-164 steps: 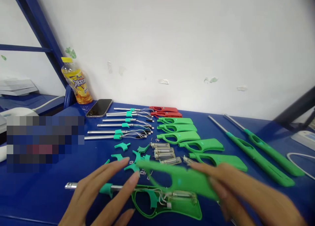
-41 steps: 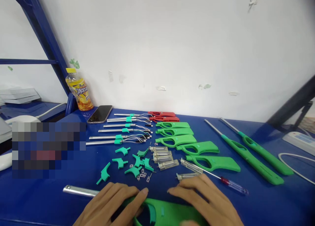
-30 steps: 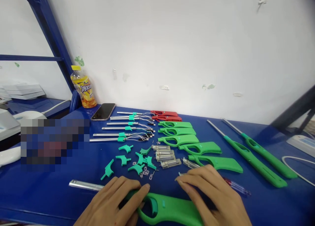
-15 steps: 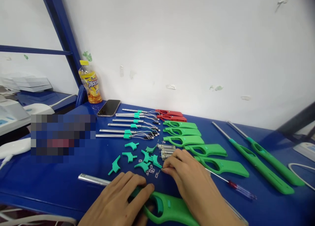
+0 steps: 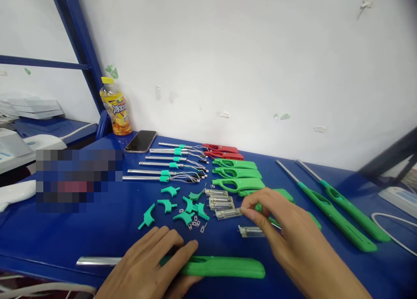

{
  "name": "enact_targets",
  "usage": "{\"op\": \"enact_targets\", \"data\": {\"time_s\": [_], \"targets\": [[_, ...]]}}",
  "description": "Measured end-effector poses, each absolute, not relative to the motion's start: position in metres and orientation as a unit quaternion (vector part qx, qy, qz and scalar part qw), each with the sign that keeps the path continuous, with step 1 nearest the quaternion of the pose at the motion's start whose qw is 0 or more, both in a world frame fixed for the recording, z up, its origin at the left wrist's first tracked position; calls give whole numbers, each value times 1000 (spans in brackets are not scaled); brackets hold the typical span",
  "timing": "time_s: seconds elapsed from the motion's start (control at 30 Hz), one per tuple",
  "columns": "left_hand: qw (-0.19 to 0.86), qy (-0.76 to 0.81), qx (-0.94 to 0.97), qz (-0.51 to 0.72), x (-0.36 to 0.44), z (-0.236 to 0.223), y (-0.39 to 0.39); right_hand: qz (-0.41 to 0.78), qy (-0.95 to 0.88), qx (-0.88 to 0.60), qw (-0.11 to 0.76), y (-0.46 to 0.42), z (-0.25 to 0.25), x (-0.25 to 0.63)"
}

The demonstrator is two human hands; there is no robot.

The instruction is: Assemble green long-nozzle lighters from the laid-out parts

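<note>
My left hand (image 5: 153, 264) is wrapped round a green long-reach lighter (image 5: 228, 266), its metal tube (image 5: 97, 261) pointing left. My right hand (image 5: 286, 229) pinches the near end of a clear lighter fuel tank (image 5: 226, 214) between thumb and forefinger; the tank lies at the front of a row of similar clear tanks (image 5: 218, 200). A separate clear tank (image 5: 250, 232) sits partly under that hand. Loose teal triggers (image 5: 167, 205) and small metal clips (image 5: 195, 223) are scattered left of the tanks.
Metal tubes with wires (image 5: 153, 163) lie in rows behind, beside red handle shells (image 5: 224, 155) and green handle shells (image 5: 239, 185). Two green lighters (image 5: 339, 216) lie at right. A phone (image 5: 141, 141) and a drink bottle (image 5: 115, 108) stand near the wall.
My right hand has moved right from the small clips to a clear tank. The green lighter in my left hand has turned, its handle now lying level and its side opening no longer showing.
</note>
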State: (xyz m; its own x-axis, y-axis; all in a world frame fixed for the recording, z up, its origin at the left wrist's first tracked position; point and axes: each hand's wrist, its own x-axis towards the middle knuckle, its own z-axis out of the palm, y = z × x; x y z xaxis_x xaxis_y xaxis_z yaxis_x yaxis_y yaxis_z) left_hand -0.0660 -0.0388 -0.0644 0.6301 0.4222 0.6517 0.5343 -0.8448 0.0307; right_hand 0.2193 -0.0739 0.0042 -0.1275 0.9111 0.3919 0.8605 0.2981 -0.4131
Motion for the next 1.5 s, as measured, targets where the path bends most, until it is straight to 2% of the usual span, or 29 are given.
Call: {"op": "enact_targets", "data": {"time_s": [0.23, 0.47, 0.73, 1.0, 1.23, 1.5], "targets": [[135, -290, -877, -358, -63, -64, -38, 70, -764, -584, 266, -86, 19, 230], [99, -246, -921, -285, -63, -62, -34, 108, -798, -552, 215, -101, 12, 250], [118, -266, -915, -280, -63, -69, -35, 186, -783, -580, 125, -107, 8, 246], [122, -290, -914, -258, -61, -74, -35, 189, -775, -589, 129, -104, 1, 242], [120, -290, -915, -253, -60, -72, -35, 245, -762, -584, 135, -95, -14, 253], [128, -295, -915, -244, -61, -73, -36, 235, -718, -651, 80, -88, 2, 234]]}}
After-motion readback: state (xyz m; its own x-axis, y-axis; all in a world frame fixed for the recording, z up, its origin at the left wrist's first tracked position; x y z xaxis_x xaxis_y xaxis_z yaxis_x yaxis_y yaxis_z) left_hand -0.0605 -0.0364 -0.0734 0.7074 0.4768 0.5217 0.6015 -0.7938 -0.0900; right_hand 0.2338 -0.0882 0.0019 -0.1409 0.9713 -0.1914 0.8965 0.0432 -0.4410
